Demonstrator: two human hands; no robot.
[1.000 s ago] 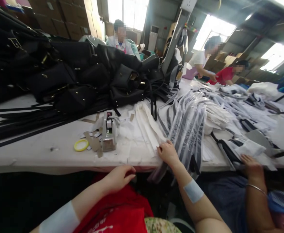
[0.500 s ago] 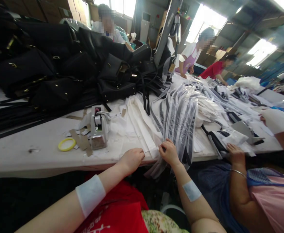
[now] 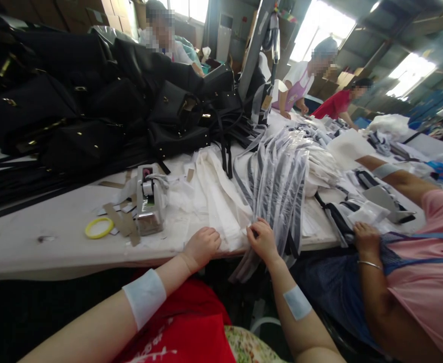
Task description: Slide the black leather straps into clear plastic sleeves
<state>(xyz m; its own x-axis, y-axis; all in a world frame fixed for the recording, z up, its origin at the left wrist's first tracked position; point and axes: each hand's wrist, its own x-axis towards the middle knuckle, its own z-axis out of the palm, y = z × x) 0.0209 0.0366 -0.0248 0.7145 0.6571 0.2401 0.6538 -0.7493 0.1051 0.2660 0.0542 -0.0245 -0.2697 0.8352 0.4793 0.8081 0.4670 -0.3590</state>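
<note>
White strips (image 3: 218, 199) lie mid-frame on table (image 3: 66, 247), just beyond both hands. Right hand (image 3: 262, 241), fingers curled, at their lower right end; left hand (image 3: 203, 248), fingers bent, near lower left. Can't tell whether either grips anything.

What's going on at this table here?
The person's right hand is at the near end of the white strips, beside plastic-wrapped straps; its grip is unclear. The left hand is by the table edge. A tape dispenser stands farther left, with black bags heaped beyond.
</note>
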